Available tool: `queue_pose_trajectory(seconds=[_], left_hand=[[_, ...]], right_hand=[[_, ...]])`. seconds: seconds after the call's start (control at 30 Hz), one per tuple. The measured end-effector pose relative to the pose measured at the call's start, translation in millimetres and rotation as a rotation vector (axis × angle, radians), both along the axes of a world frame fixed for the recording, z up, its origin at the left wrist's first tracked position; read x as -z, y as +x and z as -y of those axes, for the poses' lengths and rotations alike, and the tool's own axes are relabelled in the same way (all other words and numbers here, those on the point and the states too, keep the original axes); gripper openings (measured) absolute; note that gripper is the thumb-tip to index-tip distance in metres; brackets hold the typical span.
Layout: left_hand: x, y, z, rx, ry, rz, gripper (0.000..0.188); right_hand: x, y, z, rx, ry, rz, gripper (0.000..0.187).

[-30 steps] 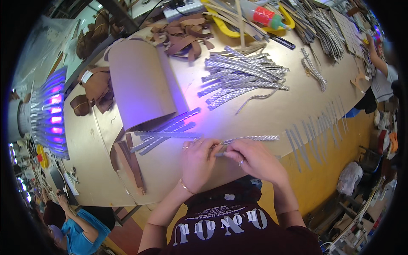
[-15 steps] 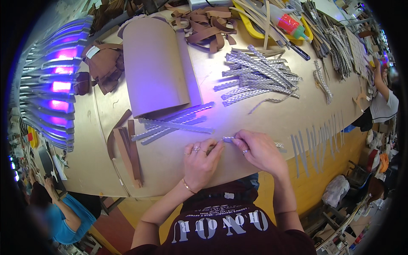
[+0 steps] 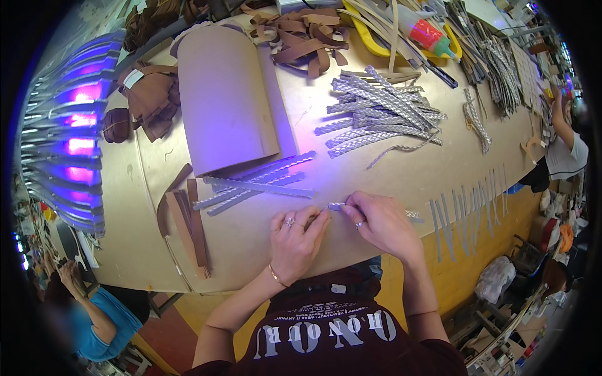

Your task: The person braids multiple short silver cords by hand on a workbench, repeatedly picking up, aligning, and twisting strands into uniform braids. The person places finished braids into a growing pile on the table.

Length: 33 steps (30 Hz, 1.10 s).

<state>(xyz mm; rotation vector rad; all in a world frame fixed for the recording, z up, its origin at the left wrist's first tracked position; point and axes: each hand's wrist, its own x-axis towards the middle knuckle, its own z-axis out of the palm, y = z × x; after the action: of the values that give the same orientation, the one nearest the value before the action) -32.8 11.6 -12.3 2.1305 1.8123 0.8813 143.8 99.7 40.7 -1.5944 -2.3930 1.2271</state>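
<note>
Close to the table's front edge, my right hand [image 3: 387, 227] pinches a silver braided strip [image 3: 337, 205]. A short end of it sticks out left of the fingers. Past that hand, a braided piece [image 3: 414, 215] shows on the right, seemingly the same strip. My left hand [image 3: 299, 237] is closed in a pinch just left of the strip's end; what its fingertips hold is too small to make out. Beyond my hands lie flat grey strips with twisted edges [image 3: 254, 187], crossing one another. Farther off is a pile of silver braided strips [image 3: 382, 113].
A rolled brown sheet [image 3: 229, 100] lies at the back left, with brown leather strips [image 3: 189, 225] nearer me. Thin grey strips [image 3: 464, 219] hang along the right table edge. Left stands a lit rack of grey strips [image 3: 66, 138]. Co-workers sit at both sides.
My hands stay almost in place. The left fingertips have drawn slightly away from the braided strip's end. The view has shifted a little.
</note>
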Motion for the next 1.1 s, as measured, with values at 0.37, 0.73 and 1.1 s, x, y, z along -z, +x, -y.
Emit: queue_pose_trajectory(seconds=[0.37,0.73,1.1], left_hand=[[-2,10,3,-0.003,-0.03,-0.193,0.039],[-11,19,3,0.008,-0.062,-0.337,0.042],[-13,26,5,0.011,-0.069,-0.482,0.046]], right_hand=[[1,-1,1,0.014,-0.003,0.03,0.02],[-1,11,10,0.167,0.088,0.028,0.021],[7,13,11,0.176,0.129,0.012,0.019]])
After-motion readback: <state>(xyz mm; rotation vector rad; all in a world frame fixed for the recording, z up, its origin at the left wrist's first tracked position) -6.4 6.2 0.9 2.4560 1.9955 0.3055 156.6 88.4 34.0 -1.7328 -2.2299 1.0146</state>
